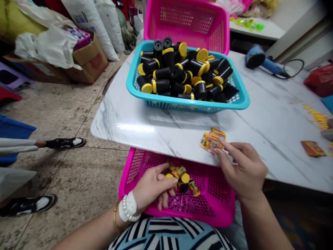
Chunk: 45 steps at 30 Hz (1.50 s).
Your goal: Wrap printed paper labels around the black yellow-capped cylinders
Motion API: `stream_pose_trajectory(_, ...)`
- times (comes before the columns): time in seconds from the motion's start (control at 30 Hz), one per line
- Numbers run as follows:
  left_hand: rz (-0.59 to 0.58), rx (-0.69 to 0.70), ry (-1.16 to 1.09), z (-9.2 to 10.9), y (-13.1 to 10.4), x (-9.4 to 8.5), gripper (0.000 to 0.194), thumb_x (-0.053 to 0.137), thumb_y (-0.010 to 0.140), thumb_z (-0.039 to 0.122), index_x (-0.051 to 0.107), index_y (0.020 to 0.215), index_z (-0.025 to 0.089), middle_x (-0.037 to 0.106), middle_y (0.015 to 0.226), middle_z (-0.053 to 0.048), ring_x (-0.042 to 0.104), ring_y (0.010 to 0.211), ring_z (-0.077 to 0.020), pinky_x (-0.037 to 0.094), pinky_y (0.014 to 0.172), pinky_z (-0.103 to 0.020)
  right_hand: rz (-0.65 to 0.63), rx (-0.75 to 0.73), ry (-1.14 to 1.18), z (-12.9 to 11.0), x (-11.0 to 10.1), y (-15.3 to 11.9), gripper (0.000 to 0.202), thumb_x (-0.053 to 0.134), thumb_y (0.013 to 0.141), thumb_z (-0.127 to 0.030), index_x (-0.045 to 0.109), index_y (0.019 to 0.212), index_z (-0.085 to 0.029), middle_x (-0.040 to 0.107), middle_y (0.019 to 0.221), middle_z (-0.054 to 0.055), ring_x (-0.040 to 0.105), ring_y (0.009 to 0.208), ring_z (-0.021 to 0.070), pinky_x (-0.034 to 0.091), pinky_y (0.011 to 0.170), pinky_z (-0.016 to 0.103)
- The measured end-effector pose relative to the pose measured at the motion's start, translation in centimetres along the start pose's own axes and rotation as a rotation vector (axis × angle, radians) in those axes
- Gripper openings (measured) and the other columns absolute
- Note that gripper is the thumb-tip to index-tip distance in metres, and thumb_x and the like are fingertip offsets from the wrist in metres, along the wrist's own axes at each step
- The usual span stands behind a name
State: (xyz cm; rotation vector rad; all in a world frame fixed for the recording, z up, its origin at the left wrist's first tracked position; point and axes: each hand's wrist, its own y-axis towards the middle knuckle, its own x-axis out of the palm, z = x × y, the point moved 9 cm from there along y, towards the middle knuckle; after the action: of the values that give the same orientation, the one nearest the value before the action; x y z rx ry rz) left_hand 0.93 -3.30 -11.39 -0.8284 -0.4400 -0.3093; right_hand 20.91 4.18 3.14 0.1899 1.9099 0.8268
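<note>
My left hand (pixel 158 185) is over the lower pink basket (pixel 221 205), its fingers partly curled beside several small yellow-and-black containers with printed wrappers (pixel 194 187). Its thumb and forefinger are close to one wrapped container (pixel 178 171); whether they grip it is unclear. At the table's front edge, my right hand (pixel 241 163) has its thumb and forefinger on a small pile of printed orange labels (pixel 209 141). Farther back on the table, a blue basket (pixel 187 104) is heaped with black containers (pixel 162 73) with yellow lids.
Another pink basket (pixel 218 34) stands behind the blue one. A blue heat-gun-like tool (pixel 267 64) with a cord lies at the back right. Yellow pieces (pixel 318 118) and an orange packet (pixel 312 148) are farther right. A person's feet (pixel 65 142) show at left.
</note>
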Motion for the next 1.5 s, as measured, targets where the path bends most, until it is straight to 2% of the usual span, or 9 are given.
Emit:
stream_pose_trajectory(0.23,0.106,0.247,0.23,5.6,-1.5,1.7,0.044,0.072,0.085,0.038,0.061,0.118,0.011,0.064,0.061,0.005,0.052,0.035,-0.0047,0.037,0.034,-0.014,-0.066,-0.077,-0.079,1.1,2.9,1.0,0.013,0.066,0.094,-0.022,0.072,0.082,-0.018,0.066,0.074,0.005,0.062,0.073,0.0208,0.053,0.071,0.036)
stream_pose_trajectory(0.43,0.098,0.411,0.3,10.7,-0.6,3.6,0.035,0.071,0.084,0.036,0.063,0.109,0.013,0.063,0.062,0.005,0.053,0.037,-0.005,0.04,0.036,-0.015,-0.102,-0.005,0.092,1.6,3.5,1.5,0.013,0.069,0.093,-0.028,0.073,0.1,-0.018,0.071,0.095,0.008,0.068,0.09,0.0229,0.057,0.082,0.038)
stream_pose_trajectory(0.53,0.074,0.421,0.323,11.8,0.4,4.1,0.031,0.069,0.086,0.036,0.062,0.107,0.014,0.064,0.063,0.005,0.052,0.035,-0.0056,0.038,0.033,-0.015,-0.08,-0.013,0.132,1.8,3.6,1.6,0.006,0.069,0.093,-0.025,0.073,0.092,-0.021,0.073,0.09,0.005,0.069,0.089,0.022,0.057,0.083,0.038)
stream_pose_trajectory(0.83,0.089,0.567,0.34,13.9,2.2,6.1,0.035,0.079,0.077,0.037,0.066,0.1,0.014,0.067,0.08,0.0,0.055,0.045,-0.0053,0.036,0.039,-0.016,0.211,0.048,0.207,-1.4,-0.4,1.0,0.011,0.075,0.088,-0.017,0.077,0.096,-0.025,0.071,0.086,0.003,0.068,0.078,0.0173,0.058,0.075,0.034)
stream_pose_trajectory(0.93,0.042,0.587,0.369,14.3,2.0,6.2,0.022,0.074,0.083,0.035,0.067,0.083,0.014,0.058,0.057,0.004,0.05,0.046,-0.0059,0.037,0.045,-0.016,0.132,0.133,0.369,-2.6,-0.1,1.1,0.019,0.076,0.087,-0.02,0.077,0.105,-0.025,0.074,0.095,0.004,0.07,0.083,0.0171,0.059,0.076,0.032)
stream_pose_trajectory(1.03,-0.02,0.523,0.43,14.1,1.7,5.5,0.02,0.071,0.084,0.034,0.068,0.079,0.015,0.054,0.051,0.005,0.045,0.043,-0.0061,0.035,0.044,-0.017,-0.105,0.438,0.699,-1.4,2.6,0.9,0.039,0.073,0.09,-0.037,0.069,0.126,-0.021,0.076,0.104,0.008,0.072,0.084,0.0175,0.06,0.069,0.029)
stream_pose_trajectory(1.17,-0.031,0.447,0.525,13.4,1.0,4.8,0.017,0.072,0.083,0.03,0.069,0.077,0.015,0.061,0.057,0.001,0.047,0.043,-0.0065,0.035,0.043,-0.017,-0.38,0.703,0.989,-1.6,5.9,0.0,0.034,0.076,0.083,-0.049,0.074,0.088,-0.016,0.07,0.068,0.002,0.062,0.055,0.0124,0.051,0.05,0.023)
stream_pose_trajectory(1.3,0.213,0.542,0.391,13.3,-1.1,3.2,0.019,0.068,0.087,0.035,0.064,0.079,0.018,0.05,0.046,0.007,0.042,0.039,-0.0065,0.032,0.04,-0.017,-0.211,0.776,0.9,-1.5,5.7,-0.3,0.04,0.076,0.083,-0.051,0.062,0.066,-0.018,0.051,0.046,-0.006,0.043,0.038,0.0075,0.034,0.037,0.019)
stream_pose_trajectory(1.5,0.28,0.585,0.275,11.0,-2.6,3.5,0.026,0.067,0.087,0.041,0.069,0.084,0.014,0.057,0.056,0.002,0.047,0.04,-0.0067,0.034,0.041,-0.019,-0.103,0.809,0.835,-2.0,5.8,-1.3,0.041,0.072,0.085,-0.055,0.061,0.068,-0.019,0.051,0.045,-0.005,0.043,0.036,0.0088,0.034,0.036,0.021)
